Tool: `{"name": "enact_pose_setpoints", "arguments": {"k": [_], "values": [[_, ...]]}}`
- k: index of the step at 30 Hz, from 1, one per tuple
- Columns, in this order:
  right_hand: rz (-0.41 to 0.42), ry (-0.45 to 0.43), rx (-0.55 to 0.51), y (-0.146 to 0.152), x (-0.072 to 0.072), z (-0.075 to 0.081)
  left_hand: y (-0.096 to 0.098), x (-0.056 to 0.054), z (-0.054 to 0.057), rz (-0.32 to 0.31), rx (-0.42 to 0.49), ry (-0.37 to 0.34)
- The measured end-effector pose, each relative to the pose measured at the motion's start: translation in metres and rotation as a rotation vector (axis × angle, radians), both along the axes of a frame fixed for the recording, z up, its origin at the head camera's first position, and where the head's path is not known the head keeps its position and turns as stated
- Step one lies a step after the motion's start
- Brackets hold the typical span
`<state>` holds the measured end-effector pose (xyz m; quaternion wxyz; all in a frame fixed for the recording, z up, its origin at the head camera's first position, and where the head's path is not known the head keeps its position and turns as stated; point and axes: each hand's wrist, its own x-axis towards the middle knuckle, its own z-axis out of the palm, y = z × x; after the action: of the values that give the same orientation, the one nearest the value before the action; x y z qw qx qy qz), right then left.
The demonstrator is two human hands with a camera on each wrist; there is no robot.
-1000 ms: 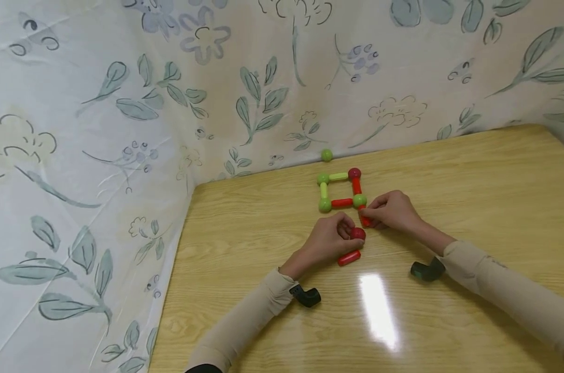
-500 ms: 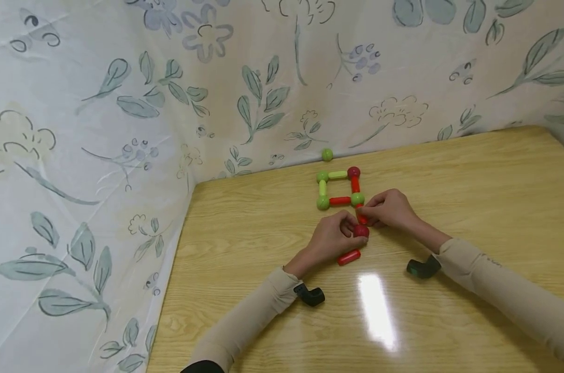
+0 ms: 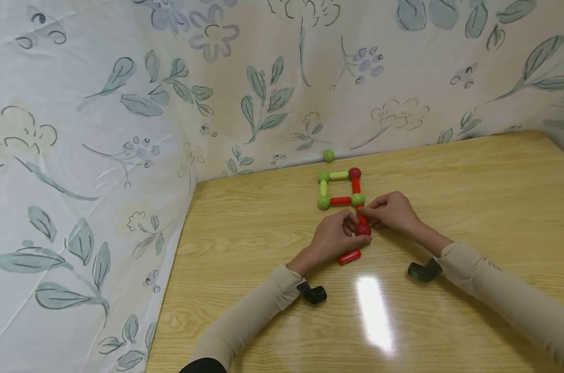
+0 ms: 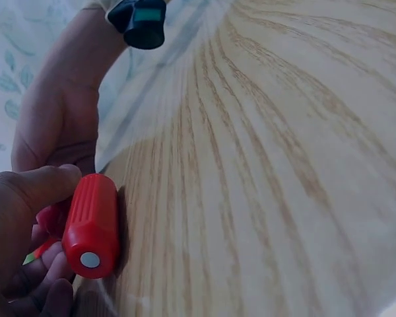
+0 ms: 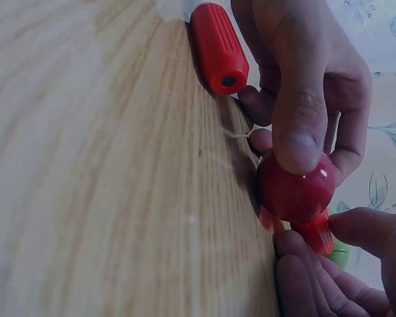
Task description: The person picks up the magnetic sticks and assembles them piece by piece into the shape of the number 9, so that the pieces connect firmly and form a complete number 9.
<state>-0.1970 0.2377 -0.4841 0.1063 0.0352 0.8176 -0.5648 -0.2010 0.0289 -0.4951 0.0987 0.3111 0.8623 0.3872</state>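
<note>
My left hand (image 3: 332,235) pinches a dark red ball (image 5: 297,188) between thumb and fingers. Opposite it, my right hand (image 3: 394,210) holds a short red magnetic rod (image 5: 313,234) by thumb and fingertips. The ball sits right at the near end of this rod, whose far end meets a green ball (image 3: 358,199). That green ball is the near right corner of a flat square of rods and balls, with yellow-green rods (image 3: 339,175) and red rods (image 3: 340,200) as sides. Close below my left hand, a loose red rod (image 4: 92,224) lies on the table, a metal disc in its end.
A single green ball (image 3: 328,155) rests at the table's back edge against the floral cloth (image 3: 263,103). Dark curved camera mounts stick out from both wrists over the wooden table (image 3: 244,223). Light glares on the table in front of the hands.
My left hand has moved slightly right and away from me, bringing the dark red ball up to the end of the held rod. The right hand stays almost in place.
</note>
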Motion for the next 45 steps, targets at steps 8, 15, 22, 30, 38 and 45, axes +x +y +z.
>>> {"name": "enact_pose_setpoints", "arguments": {"k": [8, 15, 22, 30, 38, 45], "values": [[0.009, 0.039, 0.003, 0.0, 0.008, -0.001, 0.0, 0.0, -0.003, 0.014, 0.013, 0.002], [0.07, 0.175, 0.062, -0.003, 0.029, 0.001, -0.01, 0.001, -0.003, -0.02, 0.047, -0.065], [0.162, 0.387, 0.225, -0.018, 0.045, 0.005, -0.032, 0.003, -0.001, -0.029, 0.16, -0.18], [0.204, 0.593, 0.429, -0.027, 0.048, 0.001, -0.049, 0.013, 0.006, -0.137, 0.064, -0.131], [0.161, 0.571, 0.46, -0.029, 0.047, 0.003, -0.051, 0.025, 0.012, -0.216, -0.103, 0.008], [0.143, 0.574, 0.469, -0.031, 0.046, 0.004, -0.052, 0.027, 0.011, -0.229, -0.159, 0.11]]}}
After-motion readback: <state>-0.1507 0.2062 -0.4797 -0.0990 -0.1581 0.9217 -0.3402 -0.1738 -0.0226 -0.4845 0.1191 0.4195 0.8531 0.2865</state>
